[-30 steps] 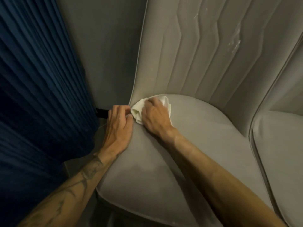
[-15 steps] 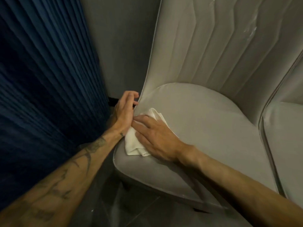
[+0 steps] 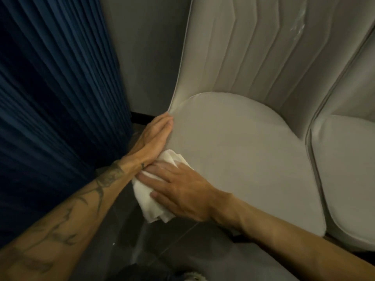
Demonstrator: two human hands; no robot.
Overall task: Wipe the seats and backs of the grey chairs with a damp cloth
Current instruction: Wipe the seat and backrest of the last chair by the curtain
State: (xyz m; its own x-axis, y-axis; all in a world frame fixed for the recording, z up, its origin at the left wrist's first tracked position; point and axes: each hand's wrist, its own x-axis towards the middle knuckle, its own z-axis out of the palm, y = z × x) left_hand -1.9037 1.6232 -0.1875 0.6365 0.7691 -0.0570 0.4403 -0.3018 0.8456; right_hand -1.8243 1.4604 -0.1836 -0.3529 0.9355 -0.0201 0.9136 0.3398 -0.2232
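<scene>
Here, the right hand (image 3: 178,191) lies flat on a white cloth (image 3: 150,201), its fingers straight and slightly spread, and presses it against the left rim of the grey chair seat (image 3: 243,159). The cloth is crumpled; its upper part sits on the seat edge and its lower part hangs off the rim over the floor. The left hand (image 3: 154,136) holds nothing. Its fingers are straight and close together, laid flat along the seat's left side, with the tips near the corner where the seat meets the chair back (image 3: 263,47). The right fingertips lie just beside the left wrist, and the tattooed left forearm (image 3: 81,199) runs down towards the lower left.

The back is padded with stitched vertical channels. A second grey chair (image 3: 345,179) stands just beside the first on the right. To the left hangs a dark blue pleated curtain (image 3: 50,98), with a grey wall (image 3: 146,47) between it and the chair. Below is a dark tiled floor (image 3: 182,250).
</scene>
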